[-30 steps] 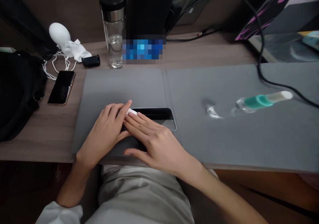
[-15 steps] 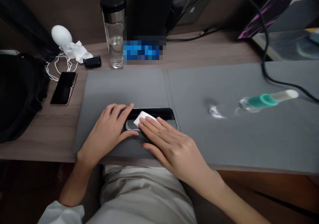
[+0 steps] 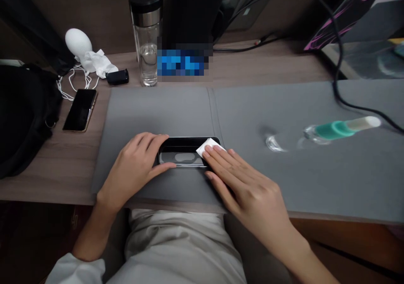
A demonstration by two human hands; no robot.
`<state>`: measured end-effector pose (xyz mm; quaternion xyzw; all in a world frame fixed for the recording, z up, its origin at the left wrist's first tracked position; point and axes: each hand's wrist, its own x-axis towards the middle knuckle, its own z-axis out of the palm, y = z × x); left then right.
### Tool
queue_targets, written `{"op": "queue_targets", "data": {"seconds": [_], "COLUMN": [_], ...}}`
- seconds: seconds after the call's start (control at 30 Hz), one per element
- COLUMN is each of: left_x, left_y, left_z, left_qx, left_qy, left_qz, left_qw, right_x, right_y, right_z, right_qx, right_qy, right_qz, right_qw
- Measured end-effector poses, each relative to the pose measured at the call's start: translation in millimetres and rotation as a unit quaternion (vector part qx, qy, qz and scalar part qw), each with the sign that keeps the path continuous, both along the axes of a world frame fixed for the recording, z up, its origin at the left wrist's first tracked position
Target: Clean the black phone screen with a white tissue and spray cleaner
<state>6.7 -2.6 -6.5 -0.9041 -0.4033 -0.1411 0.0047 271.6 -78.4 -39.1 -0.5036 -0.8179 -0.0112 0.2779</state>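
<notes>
A black smartphone point(image 3: 183, 152) lies flat on the grey desk mat point(image 3: 158, 111), its glossy screen facing up. My left hand point(image 3: 135, 162) grips its left end, with the fingers over the top edge and the thumb along the bottom edge. At the right end of the screen, my right hand point(image 3: 243, 187) presses a small white wipe point(image 3: 206, 147) against the glass under its fingertips. Most of the wipe is hidden by those fingers.
A second phone point(image 3: 80, 110) lies left of the mat beside white earphones point(image 3: 72, 82) and a black bag point(image 3: 22, 115). Behind stands a glass tumbler point(image 3: 147, 40). A clear bottle point(image 3: 328, 130) lies on the mat, right, under a black cable point(image 3: 337, 52).
My right hand has slid rightward along the phone, carrying the wipe from the left end of the screen to the right end. My left hand stays on the phone's left end.
</notes>
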Motion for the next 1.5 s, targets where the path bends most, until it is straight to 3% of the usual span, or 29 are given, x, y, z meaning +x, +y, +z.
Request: {"op": "queue_targets", "data": {"seconds": [0.43, 0.73, 1.2, 1.5], "left_x": [0, 1, 1, 2], "left_y": [0, -1, -3, -4], "left_z": [1.5, -1.7, -1.5, 0.4], "left_qx": [-0.014, -0.019, -0.085, -0.090], "left_qy": [-0.012, -0.032, -0.146, -0.156], "left_qz": [0.001, 0.013, 0.078, 0.097], "left_qw": [1.000, 0.999, 0.982, 0.979], "right_x": [3, -7, -43, -63], "right_y": [21, 22, 32, 33], "right_z": [-0.4, -0.6, 6.1, 8.7], "right_qx": [-0.019, -0.007, -0.049, -0.078], "right_qy": [0.005, -0.007, -0.012, 0.014], "right_qz": [-0.011, -0.012, 0.064, 0.112], "right_qw": [1.000, 1.000, 0.997, 0.991]}}
